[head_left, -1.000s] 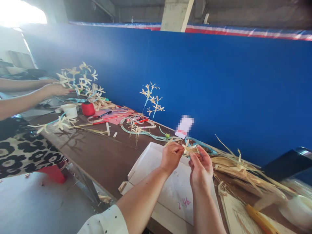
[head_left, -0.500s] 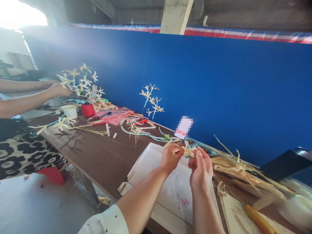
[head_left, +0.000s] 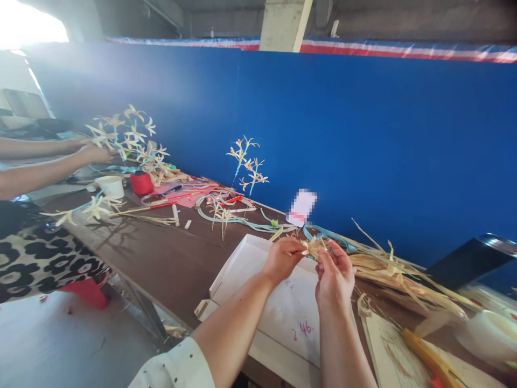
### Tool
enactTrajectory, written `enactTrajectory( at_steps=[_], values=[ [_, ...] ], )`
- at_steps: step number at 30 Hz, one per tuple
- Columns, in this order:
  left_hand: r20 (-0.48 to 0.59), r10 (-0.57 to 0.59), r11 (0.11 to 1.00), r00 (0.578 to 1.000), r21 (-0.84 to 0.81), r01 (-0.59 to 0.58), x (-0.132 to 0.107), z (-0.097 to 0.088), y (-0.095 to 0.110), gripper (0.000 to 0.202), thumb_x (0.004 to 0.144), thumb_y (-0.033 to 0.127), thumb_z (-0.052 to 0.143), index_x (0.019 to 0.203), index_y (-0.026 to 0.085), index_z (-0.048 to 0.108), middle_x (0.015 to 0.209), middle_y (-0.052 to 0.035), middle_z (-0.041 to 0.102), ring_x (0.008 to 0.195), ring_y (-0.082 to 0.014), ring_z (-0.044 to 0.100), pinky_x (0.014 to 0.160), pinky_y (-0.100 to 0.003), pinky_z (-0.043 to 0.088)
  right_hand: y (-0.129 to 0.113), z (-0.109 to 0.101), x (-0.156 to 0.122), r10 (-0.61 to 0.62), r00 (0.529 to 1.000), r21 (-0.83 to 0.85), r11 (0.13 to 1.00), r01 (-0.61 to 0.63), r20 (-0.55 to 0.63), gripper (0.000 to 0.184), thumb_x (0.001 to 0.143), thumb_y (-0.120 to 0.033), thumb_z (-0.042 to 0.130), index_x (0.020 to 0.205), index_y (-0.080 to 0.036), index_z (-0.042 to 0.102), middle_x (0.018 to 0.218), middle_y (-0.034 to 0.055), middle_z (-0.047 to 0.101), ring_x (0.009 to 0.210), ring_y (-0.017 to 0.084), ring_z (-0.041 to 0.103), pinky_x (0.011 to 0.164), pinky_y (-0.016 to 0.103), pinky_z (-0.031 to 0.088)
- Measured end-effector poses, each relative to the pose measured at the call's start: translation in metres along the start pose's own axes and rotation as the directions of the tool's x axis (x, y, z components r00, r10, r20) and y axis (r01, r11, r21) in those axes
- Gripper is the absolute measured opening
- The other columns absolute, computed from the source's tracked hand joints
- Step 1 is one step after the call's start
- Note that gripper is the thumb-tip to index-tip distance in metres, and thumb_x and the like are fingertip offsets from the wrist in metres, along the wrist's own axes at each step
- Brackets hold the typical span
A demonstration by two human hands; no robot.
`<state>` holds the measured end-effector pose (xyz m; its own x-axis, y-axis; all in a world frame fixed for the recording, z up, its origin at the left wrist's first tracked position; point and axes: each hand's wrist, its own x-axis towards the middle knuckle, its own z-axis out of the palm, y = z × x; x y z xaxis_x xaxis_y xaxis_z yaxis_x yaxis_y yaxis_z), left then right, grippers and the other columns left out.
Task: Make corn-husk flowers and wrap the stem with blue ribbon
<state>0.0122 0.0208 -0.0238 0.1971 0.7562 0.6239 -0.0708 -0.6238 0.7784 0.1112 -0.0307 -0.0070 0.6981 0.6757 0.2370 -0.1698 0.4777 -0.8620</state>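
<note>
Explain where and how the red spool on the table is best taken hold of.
I'd grip the red spool around its rounded sides, coming from above and the camera's side: it appears to stand upright, with a white cup-like object close by at picture left and pale flowers crowding behind.

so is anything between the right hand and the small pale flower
Nothing visible does: the right hand meets the small pale flower directly, and the left hand is on its opposite side, not between them.
</note>
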Motion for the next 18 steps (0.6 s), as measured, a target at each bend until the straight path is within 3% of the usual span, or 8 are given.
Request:
enactTrajectory(
  at_steps=[12,18],
  values=[
    [0.099,-0.019,0.998,0.995,-0.063,0.026,0.0007,0.0001,0.003,0.012,0.075,0.027,0.066,0.072,0.016,0.071,0.076,-0.0047,0.065,0.074,-0.0141,0.06,0.069,-0.023,0.046,0.0014,-0.003,0.0044,-0.012,1.0,0.012,1.0,0.012,0.0,0.05,0.059,-0.029,0.079,0.104,-0.019,0.061,0.064,-0.0065,0.052,0.045,0.002,0.036,0.04,0.014,0.027],
    [0.029,-0.109,0.994,0.994,-0.016,0.109,0.0027,0.0004,-0.0014,0.014,0.074,0.027,0.067,0.066,0.016,0.07,0.071,-0.0027,0.062,0.071,-0.0132,0.057,0.066,-0.023,0.044,-0.0012,0.0003,0.0005,0.025,0.999,-0.005,1.0,-0.025,-0.039,0.044,0.065,-0.039,0.074,0.103,-0.02,0.061,0.077,-0.0031,0.06,0.047,0.002,0.042,0.042,0.014,0.032]
  ],
)
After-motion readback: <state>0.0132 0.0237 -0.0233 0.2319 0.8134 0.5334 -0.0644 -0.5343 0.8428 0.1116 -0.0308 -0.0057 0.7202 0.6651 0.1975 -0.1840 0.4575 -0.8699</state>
